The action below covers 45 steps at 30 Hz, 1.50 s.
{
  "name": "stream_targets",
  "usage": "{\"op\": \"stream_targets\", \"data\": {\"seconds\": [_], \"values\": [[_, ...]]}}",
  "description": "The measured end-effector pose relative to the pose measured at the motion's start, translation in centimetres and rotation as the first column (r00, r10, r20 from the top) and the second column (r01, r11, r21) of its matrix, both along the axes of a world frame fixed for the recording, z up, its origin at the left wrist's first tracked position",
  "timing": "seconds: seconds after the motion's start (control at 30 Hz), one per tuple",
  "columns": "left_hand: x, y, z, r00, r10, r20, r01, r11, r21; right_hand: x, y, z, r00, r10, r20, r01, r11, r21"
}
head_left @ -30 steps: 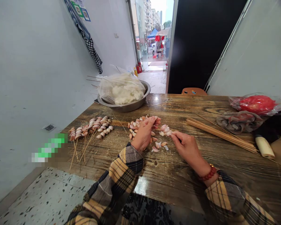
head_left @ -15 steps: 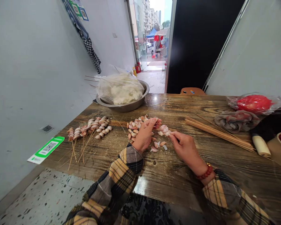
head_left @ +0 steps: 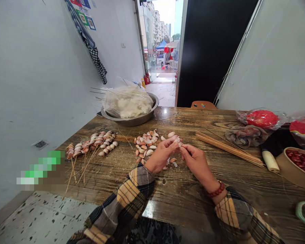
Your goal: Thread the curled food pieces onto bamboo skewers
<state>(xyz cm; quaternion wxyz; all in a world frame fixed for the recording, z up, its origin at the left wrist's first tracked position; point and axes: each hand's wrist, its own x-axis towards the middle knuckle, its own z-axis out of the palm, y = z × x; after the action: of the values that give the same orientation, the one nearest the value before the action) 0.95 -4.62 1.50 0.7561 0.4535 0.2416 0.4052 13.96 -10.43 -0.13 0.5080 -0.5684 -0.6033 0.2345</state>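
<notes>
Left hand [head_left: 161, 156] pinching, fingertips closed on garlic cloves [head_left: 178, 140]; right hand [head_left: 197, 164] gripping same small cluster from other side, thumb against forefinger. Cluster held between hands, above wooden table [head_left: 183, 200]. Loose cloves [head_left: 143, 148] spread just beside left hand, on its far left side. Threaded garlic skewers [head_left: 93, 141] lying farther left, stick ends toward person. Bundle of bare sticks [head_left: 228, 149] right of right hand. Metal basin [head_left: 142, 120] behind loose cloves, holding plastic bag [head_left: 127, 101].
</notes>
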Motion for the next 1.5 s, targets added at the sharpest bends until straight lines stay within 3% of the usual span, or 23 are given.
{"op": "stream_targets", "data": {"seconds": [0.1,0.3,0.43,0.7,1.03,1.3,1.5], "values": [[0.1,0.1,-0.4,1.000,-0.019,-0.017,0.019,1.000,-0.014,0.1,0.1,-0.4,0.999,0.031,-0.039,-0.032,0.999,-0.029],[0.0,0.4,-0.4,0.994,0.103,0.036,-0.100,0.993,-0.068,0.0,-0.1,-0.4,0.998,0.031,-0.062,-0.033,0.999,-0.030],[0.2,0.2,-0.3,0.993,0.109,0.055,-0.101,0.986,-0.134,-0.2,-0.1,-0.3,0.995,0.040,-0.092,-0.044,0.999,-0.032],[0.6,0.0,-0.7,0.987,0.110,0.119,-0.094,0.987,-0.131,-0.6,-0.2,-0.4,0.984,0.055,-0.171,-0.061,0.998,-0.029],[1.2,-0.6,-2.1,0.994,0.108,-0.013,-0.109,0.989,-0.100,-0.7,0.0,-1.0,0.953,0.033,-0.300,-0.062,0.994,-0.086],[0.5,0.3,-1.0,0.982,0.187,-0.019,-0.188,0.982,-0.016,-0.6,-0.1,-0.4,0.986,0.026,-0.167,-0.039,0.996,-0.076],[0.4,0.5,-0.8,0.990,0.141,0.029,-0.141,0.990,-0.012,-0.6,-0.2,-0.6,0.973,0.054,-0.224,-0.074,0.994,-0.082]]}}
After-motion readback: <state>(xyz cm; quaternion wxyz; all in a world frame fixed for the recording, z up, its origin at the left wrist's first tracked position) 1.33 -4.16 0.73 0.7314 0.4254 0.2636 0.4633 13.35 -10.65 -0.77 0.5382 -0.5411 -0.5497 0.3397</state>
